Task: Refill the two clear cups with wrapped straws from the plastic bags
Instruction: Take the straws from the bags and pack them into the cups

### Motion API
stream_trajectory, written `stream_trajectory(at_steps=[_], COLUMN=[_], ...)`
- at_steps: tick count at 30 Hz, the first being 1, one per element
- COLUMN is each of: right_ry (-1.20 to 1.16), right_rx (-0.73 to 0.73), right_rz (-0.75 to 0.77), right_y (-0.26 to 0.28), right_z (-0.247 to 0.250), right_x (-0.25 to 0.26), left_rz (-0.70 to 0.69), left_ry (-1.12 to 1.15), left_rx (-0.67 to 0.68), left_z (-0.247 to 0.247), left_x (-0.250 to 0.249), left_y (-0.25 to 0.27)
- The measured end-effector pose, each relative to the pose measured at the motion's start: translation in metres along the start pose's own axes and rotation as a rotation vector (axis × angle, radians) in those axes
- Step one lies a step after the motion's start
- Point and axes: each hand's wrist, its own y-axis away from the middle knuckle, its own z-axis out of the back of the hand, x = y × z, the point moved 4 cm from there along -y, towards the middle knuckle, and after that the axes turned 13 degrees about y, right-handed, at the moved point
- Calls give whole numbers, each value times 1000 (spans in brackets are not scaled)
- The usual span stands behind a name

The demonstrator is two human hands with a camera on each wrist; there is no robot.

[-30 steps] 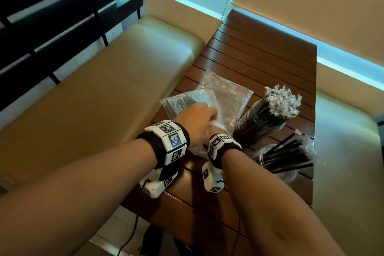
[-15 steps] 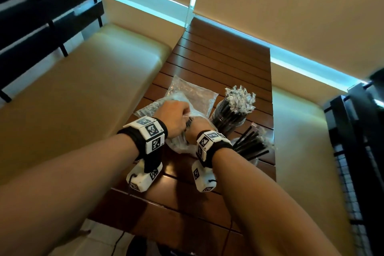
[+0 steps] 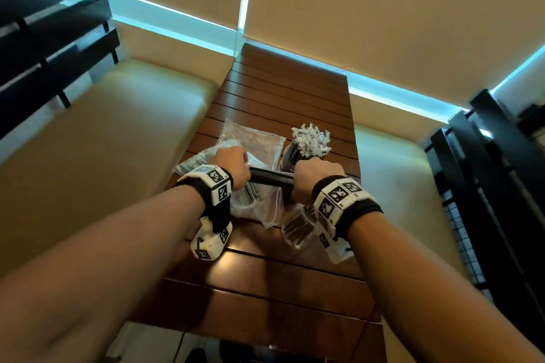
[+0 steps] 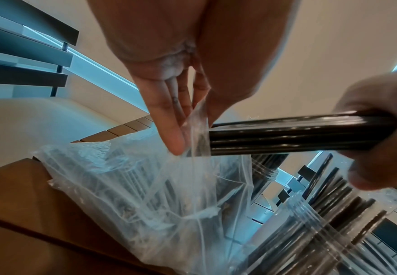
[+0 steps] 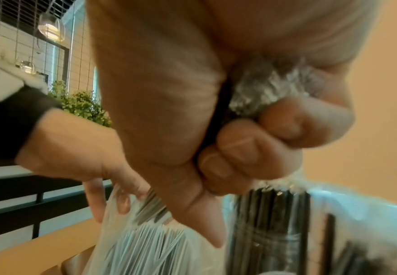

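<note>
A thick bundle of black wrapped straws lies level between my hands above the table. My right hand grips one end of it in a fist, and crinkled wrapper tips stick out of that fist. My left hand pinches the rim of the clear plastic bag, and the bundle's other end sits in the bag's mouth. More straws lie in the bag. The far clear cup is packed with straws. The near clear cup, under my right wrist, holds several straws.
A second clear bag lies flat behind the first. The slatted wooden table is narrow, with beige bench cushions on both sides. Dark railings stand at the far right and upper left.
Both hands were together at the bag. My right hand has since moved right, drawing a bundle of straws out of the bag, while my left hand stays on the bag.
</note>
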Motion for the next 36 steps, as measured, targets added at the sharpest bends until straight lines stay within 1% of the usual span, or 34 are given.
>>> stream_trajectory(at_steps=[4,7,9,10,11,12,14,15,16,18,19,20,22,23,24,26,27,28,30,31,32,33,34,36], right_ry=[5,-33,-101,-147,-202,-266,-385,-441,-506,-623,-646,-655,-685,-692,-685,-669,-709,-785,-939,-980,-990,-975,-938,-831], right_rx=[-2,-8,-70,-122,-178,-231,-307,-322,-329,-376,-417,-451,-463,-446,-417,-394,-435,-514,-783,-914,-1007,-1047,-1036,-939], right_rz=[-81,-130,-179,-201,-216,-229,-232,-216,-204,-229,-240,-228,-119,-37,42,184,209,184,57,-12,-56,-58,-28,54], right_y=[31,52,59,58,55,51,41,36,31,25,23,22,20,19,18,20,23,28,41,48,55,57,55,47], right_z=[8,18,24,25,25,23,14,8,0,-11,-14,-17,-20,-22,-21,-14,-6,5,34,50,65,77,85,87], right_x=[-38,-69,-86,-91,-91,-88,-73,-63,-52,-34,-25,-17,-2,4,6,-1,-12,-25,-61,-76,-86,-90,-87,-69], left_rz=[40,72,81,57,24,-29,-128,-149,-157,-96,-29,46,157,170,158,62,-9,-82,-202,-243,-269,-307,-346,-453], left_ry=[22,1,-55,-64,-19,85,371,521,687,1055,1245,1413,1581,1541,1452,1163,1006,866,610,516,453,419,392,361], left_rx=[43,75,107,115,129,155,278,332,358,356,336,292,147,63,-5,-69,-86,-103,-107,-95,-71,-51,-45,-37], left_z=[-1,-2,-7,-11,-13,-15,-14,-11,-6,5,10,12,13,15,17,24,28,29,27,25,20,15,11,4], left_x=[-10,-12,-14,-15,-22,-30,-56,-70,-82,-101,-107,-109,-110,-110,-108,-105,-103,-100,-92,-91,-90,-92,-96,-112], left_y=[3,5,8,8,10,11,19,23,25,28,29,28,25,24,22,20,20,19,16,17,17,17,18,20])
